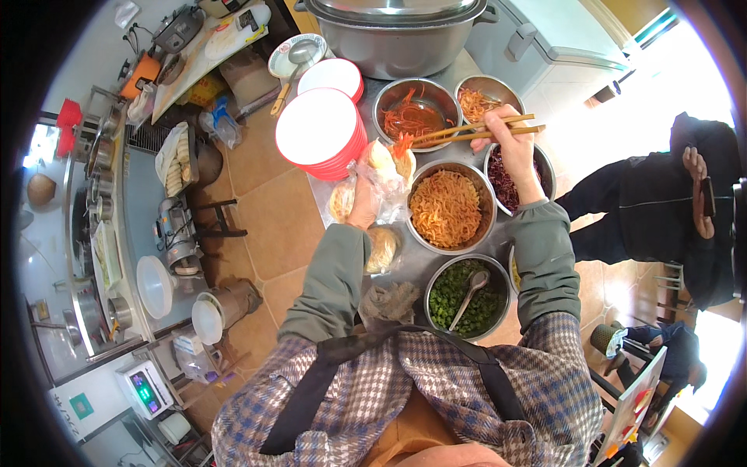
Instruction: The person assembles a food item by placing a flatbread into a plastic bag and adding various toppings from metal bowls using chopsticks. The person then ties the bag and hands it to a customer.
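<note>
Bun filling: red-orange vegetable shreds (402, 145) are sitting at the mouth of the split bun (380, 158); the filling looks to be under way rather than finished.
Done: the bun is already lying parted inside a clear plastic bag (391, 189); how much is resting deeper within, I cannot tell.
Left: the chopsticks (433, 141) are not yet coming clear of the shreds, and no purple or green is showing at the bun's mouth.
Bun's place: it is protruding just ahead of the left grip (364, 204) and slightly to its right, its mouth facing the chopstick tips, well to the left of the right grip (504, 132).
Left grip: it is curling closed around the bagged bun, the plastic partly hiding its fingers.
Right grip: it is pinching the chopsticks near their thick ends, the tips pointing leftward and nearly meeting at the shreds.
Bagged buns: one (341, 201) is lying just left of the left grip, another (381, 249) nearer the body.
Steel bowls: red-orange shreds (416, 113) are lying ahead and right of the left grip, yellow-orange shreds (445, 208) to its right, purple shreds (503, 180) beneath the right grip's wrist, and chopped greens (443, 300) nearer the body.
</note>
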Tool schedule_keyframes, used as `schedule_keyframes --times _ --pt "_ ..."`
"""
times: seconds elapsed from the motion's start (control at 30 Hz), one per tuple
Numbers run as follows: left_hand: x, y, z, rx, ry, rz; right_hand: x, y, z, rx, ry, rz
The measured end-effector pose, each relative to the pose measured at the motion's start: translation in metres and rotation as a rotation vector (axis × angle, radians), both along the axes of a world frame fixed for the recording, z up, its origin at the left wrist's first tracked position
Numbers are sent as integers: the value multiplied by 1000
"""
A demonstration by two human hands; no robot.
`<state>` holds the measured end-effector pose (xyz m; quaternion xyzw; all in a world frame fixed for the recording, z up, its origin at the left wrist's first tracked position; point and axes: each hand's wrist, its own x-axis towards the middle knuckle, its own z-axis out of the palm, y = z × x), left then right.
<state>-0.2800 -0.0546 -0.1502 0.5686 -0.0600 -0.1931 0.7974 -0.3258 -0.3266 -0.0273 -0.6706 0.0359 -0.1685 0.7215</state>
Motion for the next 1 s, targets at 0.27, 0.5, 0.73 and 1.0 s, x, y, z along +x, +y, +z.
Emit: schedule_keyframes --times 0.27,0.5,0.73,1.0 --pt "1 -7 4 -373 274 17 4 7 37 -283 129 235" --pt "-15 -17 -1 168 -44 253 56 13 -28 -787 198 -198" --pt "5 -23 -42 335 -33 363 84 41 -54 -238 139 -114" --pt "15 -26 -28 506 -17 295 83 31 -75 -832 -160 17"
